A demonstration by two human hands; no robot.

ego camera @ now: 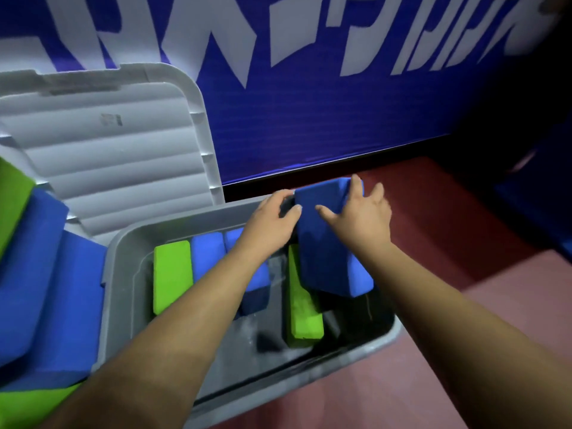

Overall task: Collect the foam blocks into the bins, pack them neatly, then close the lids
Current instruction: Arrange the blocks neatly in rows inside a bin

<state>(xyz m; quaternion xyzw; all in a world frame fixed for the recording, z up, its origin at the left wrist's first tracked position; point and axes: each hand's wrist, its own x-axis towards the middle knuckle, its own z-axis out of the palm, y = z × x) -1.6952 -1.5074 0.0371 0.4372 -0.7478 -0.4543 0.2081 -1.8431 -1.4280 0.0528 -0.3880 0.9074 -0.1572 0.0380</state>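
Both hands meet on one blue block [325, 252]; the left hand [272, 218] curls its fingers over the block's far left corner with the thumb on its upper face; the right hand [362, 218] grips the far right edge, thumb laid on the face and fingers spread, one reaching over the top corner; so each hand is grasping the block, which tilts above the far right corner of the grey bin [123, 274], its lower end down inside the rim; just below the right hand, a green block [301, 308] stands on edge in the bin; under the left forearm lie more blue blocks [207, 255], and to the left of that arm a second green block [171, 274] lies flat against them; the open lid [117, 150] stands up beyond and to the left of the left hand, leaning on a blue wall [309, 119] with white lettering; further left of the left arm, outside the bin, blue and green blocks are heaped [46, 289]; to the right of the right arm lies red floor [464, 335]
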